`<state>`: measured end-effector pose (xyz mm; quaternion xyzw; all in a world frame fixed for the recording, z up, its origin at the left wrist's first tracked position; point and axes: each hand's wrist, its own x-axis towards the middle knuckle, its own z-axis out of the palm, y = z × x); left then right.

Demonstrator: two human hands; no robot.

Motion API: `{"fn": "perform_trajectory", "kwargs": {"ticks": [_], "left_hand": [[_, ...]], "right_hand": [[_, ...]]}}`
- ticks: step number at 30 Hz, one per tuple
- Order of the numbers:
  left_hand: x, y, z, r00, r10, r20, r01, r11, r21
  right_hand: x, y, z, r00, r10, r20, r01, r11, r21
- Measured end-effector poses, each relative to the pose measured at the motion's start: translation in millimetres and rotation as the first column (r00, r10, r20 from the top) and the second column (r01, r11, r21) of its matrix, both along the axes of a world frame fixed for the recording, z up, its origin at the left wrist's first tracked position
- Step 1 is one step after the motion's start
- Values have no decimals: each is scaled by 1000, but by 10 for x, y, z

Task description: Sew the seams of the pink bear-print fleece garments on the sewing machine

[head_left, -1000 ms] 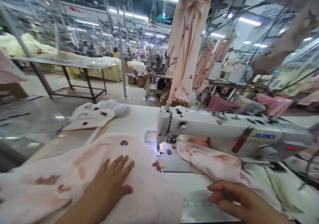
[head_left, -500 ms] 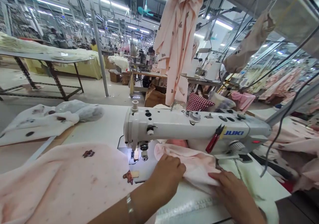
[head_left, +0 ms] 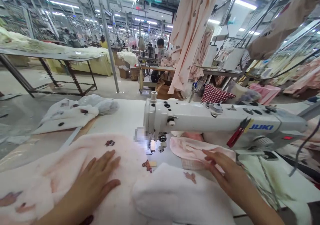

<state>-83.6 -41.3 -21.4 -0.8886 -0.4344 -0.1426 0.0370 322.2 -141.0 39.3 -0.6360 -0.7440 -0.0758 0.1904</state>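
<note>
- My left hand [head_left: 97, 175] lies spread on the printed pink fabric [head_left: 128, 165], left of the JUKI sewing machine [head_left: 195, 116]; uneven pressure could ruck its folds.
- My right hand [head_left: 228, 171] reaches the folded pink cloth [head_left: 185, 146] beneath the machine's arm; I can't tell whether it pinches. Tugging carelessly might skew the pale flap [head_left: 172, 195] alongside.
- A knock could dislodge the red-handled snips [head_left: 237, 134].
</note>
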Motion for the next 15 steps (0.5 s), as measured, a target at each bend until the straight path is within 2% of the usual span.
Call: {"fn": "perform_trajectory", "kwargs": {"ticks": [2, 4, 7, 10, 12, 15], "left_hand": [[-67, 43, -122, 998, -30, -52, 33, 998, 49], [-105, 65, -181, 996, -67, -61, 71, 995, 67], [-119, 59, -138, 994, -103, -34, 104, 994, 27], [-13, -39, 72, 992, -126, 26, 128, 989, -69], [170, -154, 267, 979, -190, 72, 199, 969, -144], [621, -287, 491, 926, -349, 143, 373, 903, -212]], "right_hand": [[-97, 256, -4, 998, -46, 31, 46, 999, 2], [-210, 467, -25, 997, -54, 51, 53, 998, 23], [-350, 550, -24, 998, -61, 33, 58, 994, 91], [-432, 325, -10, 997, -71, 0, 70, 990, 119], [-476, 76, -53, 999, -26, -19, 27, 998, 49], [-521, -301, -211, 993, 84, -87, -95, 987, -126]]}}
